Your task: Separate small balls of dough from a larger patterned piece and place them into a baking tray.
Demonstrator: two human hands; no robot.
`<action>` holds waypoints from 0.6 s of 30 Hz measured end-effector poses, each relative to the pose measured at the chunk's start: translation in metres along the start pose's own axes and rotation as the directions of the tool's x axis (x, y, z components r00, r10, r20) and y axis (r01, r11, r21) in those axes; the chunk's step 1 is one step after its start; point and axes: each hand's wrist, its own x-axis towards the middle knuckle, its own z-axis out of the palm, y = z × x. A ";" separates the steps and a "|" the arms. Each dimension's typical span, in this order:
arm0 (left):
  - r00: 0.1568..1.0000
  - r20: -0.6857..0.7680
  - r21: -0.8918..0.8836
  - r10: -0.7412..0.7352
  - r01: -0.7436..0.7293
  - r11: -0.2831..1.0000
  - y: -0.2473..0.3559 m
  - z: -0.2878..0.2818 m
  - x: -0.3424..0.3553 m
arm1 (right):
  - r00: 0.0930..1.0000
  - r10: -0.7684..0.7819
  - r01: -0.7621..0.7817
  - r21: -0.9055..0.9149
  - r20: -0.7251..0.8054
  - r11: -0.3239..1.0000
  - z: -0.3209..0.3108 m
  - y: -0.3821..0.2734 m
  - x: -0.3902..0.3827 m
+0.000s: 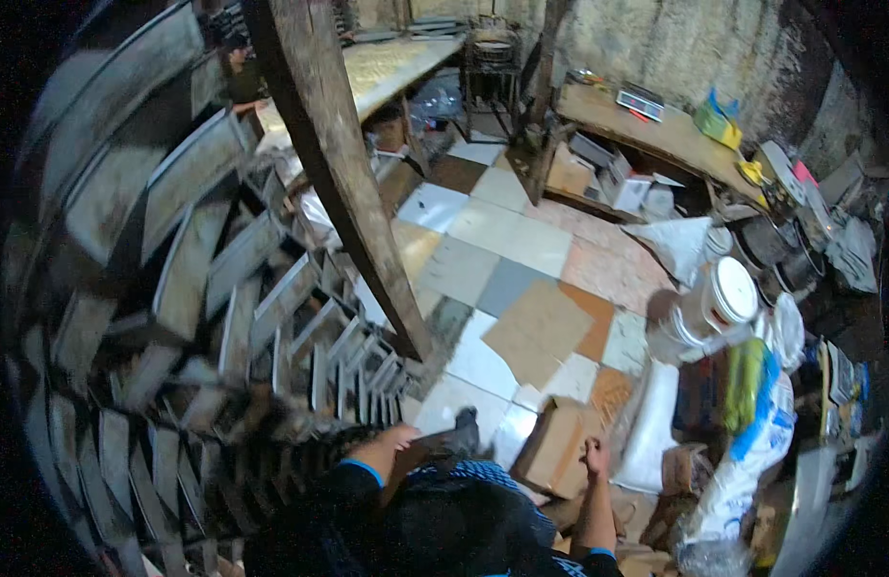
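Note:
My left hand is low in the middle of the head view, beside the stacked grey metal trays on the left. Its fingers are small and blurred, so their pose is unclear. My right hand hangs to the right with its fingers curled in, and nothing shows in it. Just left of that hand, a brown cardboard box sits on the floor. A white sack lies on its other side. Below my body a dark shoe shows on the tiles.
A wooden post leans across the view. Flat cardboard lies on the patchwork tile floor. White buckets and full sacks line the right. Farther off are a wooden table with a scale and a person at a long table.

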 end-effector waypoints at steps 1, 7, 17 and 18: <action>0.999 0.013 0.012 -0.032 0.031 0.999 -0.004 0.000 0.004 | 0.993 0.101 -0.100 -0.020 0.060 0.995 -0.007 0.033 -0.010; 0.730 0.104 -0.004 0.675 -0.678 0.735 0.133 -0.085 0.129 | 0.123 -0.114 -0.958 0.148 0.986 0.246 0.020 0.116 0.086; 0.969 -0.081 -0.238 0.232 -0.245 0.940 0.353 -0.165 0.165 | 0.693 0.359 -0.705 0.485 0.625 0.517 0.034 0.011 0.171; 0.981 -0.065 -0.208 0.181 -0.190 0.959 0.359 -0.171 0.184 | 0.689 0.357 -0.702 0.460 0.631 0.544 0.031 -0.007 0.205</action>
